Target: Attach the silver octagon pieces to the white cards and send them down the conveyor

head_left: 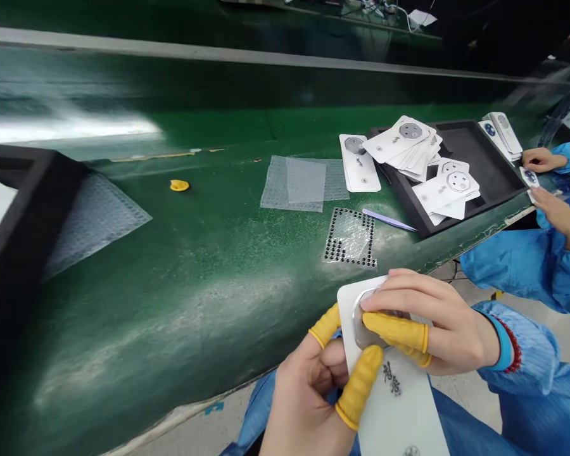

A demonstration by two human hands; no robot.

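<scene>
A white phone back cover (pixel 403 405) with dark lettering and a round silver camera ring (pixel 360 320) is tilted in front of me, below the table edge. My left hand (pixel 313 386) grips its left edge, with a yellow finger cot on the thumb and on one finger. My right hand (pixel 432 323) is closed over the camera ring from the right side, its yellow-cotted fingers pressed against it. Those fingers hide most of the ring, and any small part under them is hidden. Past the cover lies a clear sheet of black dots (pixel 350 237), with lilac tweezers (pixel 388 220) beside it.
A black tray (pixel 489 158) holds several loose white covers (pixel 451 190); more covers (pixel 360 163) lie at its left. Bubble wrap (pixel 275 183) and a yellow finger cot (pixel 179 185) rest on the green table (pixel 209 253). Another black tray (pixel 23 209) is at left. A co-worker's hands (pixel 555 202) work at right.
</scene>
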